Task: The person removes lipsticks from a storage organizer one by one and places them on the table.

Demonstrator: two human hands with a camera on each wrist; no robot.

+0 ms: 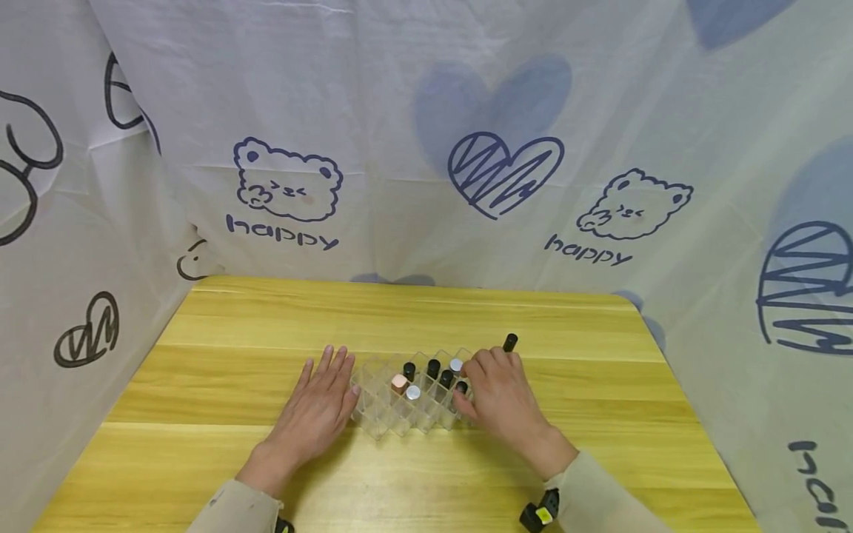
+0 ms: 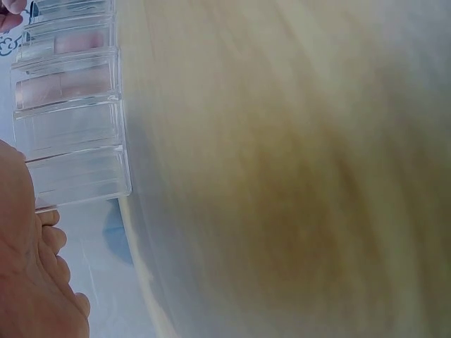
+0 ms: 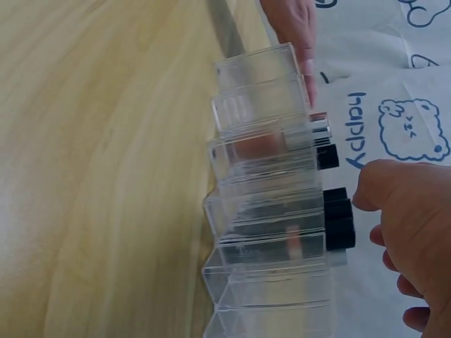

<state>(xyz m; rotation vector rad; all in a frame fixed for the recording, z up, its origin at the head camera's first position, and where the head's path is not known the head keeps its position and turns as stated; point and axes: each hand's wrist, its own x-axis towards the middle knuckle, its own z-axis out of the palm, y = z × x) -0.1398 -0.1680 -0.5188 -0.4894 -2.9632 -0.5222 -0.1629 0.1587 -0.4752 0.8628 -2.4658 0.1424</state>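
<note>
A clear plastic lattice lipstick holder (image 1: 378,426) stands between the two hands, with several capped tubes in its cells. Black caps (image 1: 433,367), silver caps (image 1: 413,392) and one pink cap (image 1: 399,381) show at the top. My left hand (image 1: 316,411) lies flat at the holder's left end, fingers extended, thumb at its edge. Over the right end is my right hand (image 1: 496,396), fingers bent, thumb and index fingertips apart on either side of a black cap (image 1: 462,387). Another black-capped tube (image 1: 510,342) shows just beyond its knuckles, lower part hidden.
The wooden table (image 1: 413,496) reaches around the holder on all sides. White cloth (image 1: 393,185) with blue drawings hangs behind the far edge and along both sides. Black wrist cameras (image 1: 540,511) sit at the cuffs.
</note>
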